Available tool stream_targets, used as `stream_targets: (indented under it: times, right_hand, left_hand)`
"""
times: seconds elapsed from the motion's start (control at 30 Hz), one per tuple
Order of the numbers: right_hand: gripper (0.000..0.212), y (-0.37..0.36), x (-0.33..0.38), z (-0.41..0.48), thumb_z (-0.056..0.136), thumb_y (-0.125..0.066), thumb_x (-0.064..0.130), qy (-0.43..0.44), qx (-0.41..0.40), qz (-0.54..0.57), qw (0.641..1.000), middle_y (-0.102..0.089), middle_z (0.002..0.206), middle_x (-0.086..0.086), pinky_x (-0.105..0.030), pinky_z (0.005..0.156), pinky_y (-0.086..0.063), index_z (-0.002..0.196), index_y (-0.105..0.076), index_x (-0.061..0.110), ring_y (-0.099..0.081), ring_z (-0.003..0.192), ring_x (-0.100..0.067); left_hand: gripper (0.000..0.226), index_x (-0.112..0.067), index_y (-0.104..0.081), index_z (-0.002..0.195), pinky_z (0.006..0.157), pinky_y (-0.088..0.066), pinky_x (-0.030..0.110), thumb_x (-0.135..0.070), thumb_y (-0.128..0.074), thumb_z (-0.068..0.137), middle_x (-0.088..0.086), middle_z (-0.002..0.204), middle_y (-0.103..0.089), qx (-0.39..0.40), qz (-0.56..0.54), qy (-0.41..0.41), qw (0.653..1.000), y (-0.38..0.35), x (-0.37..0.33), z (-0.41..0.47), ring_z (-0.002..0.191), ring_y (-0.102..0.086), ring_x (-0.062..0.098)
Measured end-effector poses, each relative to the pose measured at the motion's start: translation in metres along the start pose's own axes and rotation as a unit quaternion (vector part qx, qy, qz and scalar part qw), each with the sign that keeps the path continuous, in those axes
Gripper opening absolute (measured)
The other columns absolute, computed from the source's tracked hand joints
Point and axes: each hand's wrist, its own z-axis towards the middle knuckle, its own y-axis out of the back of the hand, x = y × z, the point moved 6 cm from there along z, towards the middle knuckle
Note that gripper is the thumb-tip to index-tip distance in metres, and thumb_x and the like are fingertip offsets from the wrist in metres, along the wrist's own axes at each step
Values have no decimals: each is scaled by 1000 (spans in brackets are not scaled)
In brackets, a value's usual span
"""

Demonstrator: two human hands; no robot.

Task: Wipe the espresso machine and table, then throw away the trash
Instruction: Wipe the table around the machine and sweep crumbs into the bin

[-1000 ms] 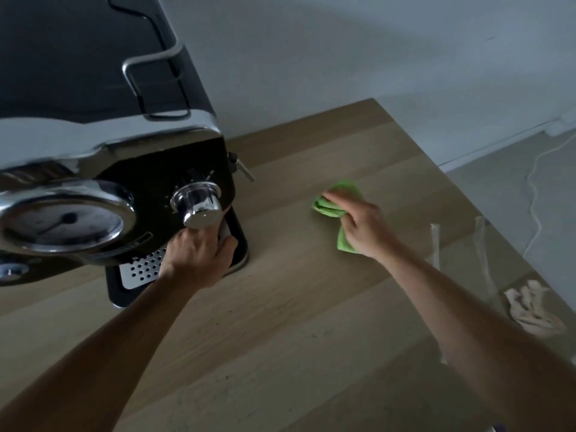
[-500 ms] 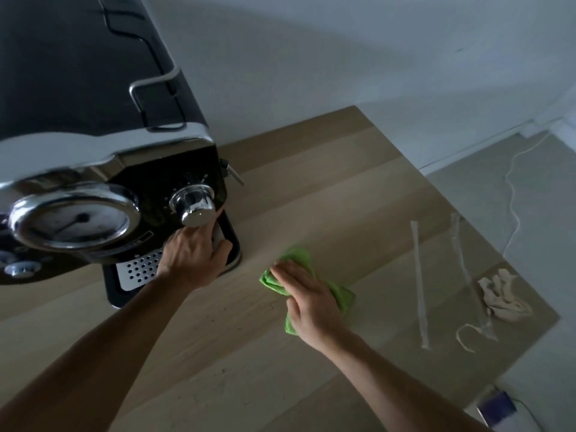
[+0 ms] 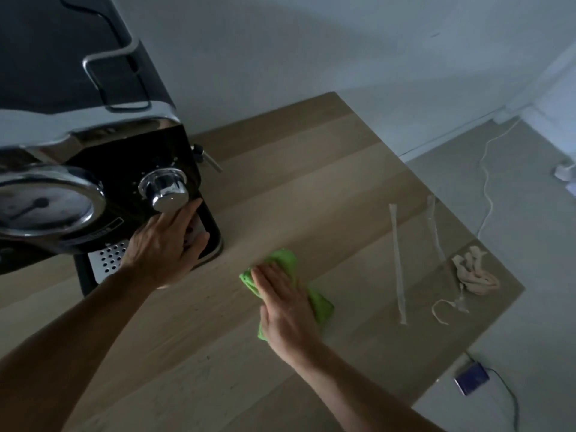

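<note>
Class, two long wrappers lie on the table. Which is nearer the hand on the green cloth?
The wrapper farther from the tissue; the other wrapper runs right beside it.

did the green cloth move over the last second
Yes. The green cloth, under the right hand, slid back toward the person and a little closer to the front corner of the espresso machine.

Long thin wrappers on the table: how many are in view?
2. One wrapper lies right of the green cloth; the other wrapper lies farther right, beside the crumpled napkin. None appears hidden.
</note>
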Motion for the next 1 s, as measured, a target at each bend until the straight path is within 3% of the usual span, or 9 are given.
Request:
stream_targets:
  times: [0.13,0.33,0.53,0.67,0.83,1.0]
  right_hand:
    - [50,26,-28,19,81,-37,11,-30,-41,79,996,-59,127,-13,-32,101,-41,127,-56,5,-56,117,-25]
    - [54,73,-122,10,79,-36,12,-19,-14,-81,996,-57,130,-11,-43,96,-43,129,-55,8,-51,122,-26]
    - [56,50,-78,-35,76,-35,14,-66,-53,-86,993,-58,129,-8,-44,91,-48,129,-55,11,-52,122,-25]
    - [55,23,-30,-37,77,-37,15,-18,-21,-32,999,-58,130,-6,-42,93,-47,128,-56,14,-52,122,-23]
    - [54,75,-88,-62,80,-30,15,-130,-72,18,989,-56,131,-8,-24,106,-34,127,-56,10,-52,123,-21]
    - [52,83,-86,-123,81,-34,11,-158,-126,-40,978,-50,132,-1,-38,101,-39,129,-51,8,-47,124,-20]
  left_hand:
    - [74,-13,-38,143,102,-39,52,-58,-28,85,13,143,-43,-13,3,-7,1000,3,-2,-1,125,-45,37]
    - [75,-11,-40,142,111,-28,50,-57,-29,84,12,147,-39,-35,-13,-22,999,8,-4,-3,133,-35,34]
    - [74,-9,-43,140,111,-26,47,-54,-30,83,13,146,-40,-53,-31,-27,998,13,-8,-6,133,-35,33]
    - [77,-10,-41,142,114,-22,44,-56,-27,81,11,148,-37,-48,-37,-25,998,12,-7,-7,137,-31,31]
    - [77,-9,-41,141,114,-23,46,-56,-28,82,13,148,-37,-47,-42,-30,998,7,-1,-4,137,-30,31]
    - [76,-8,-43,140,113,-24,48,-54,-31,81,13,147,-38,-58,-50,-37,996,6,-2,-2,136,-31,32]
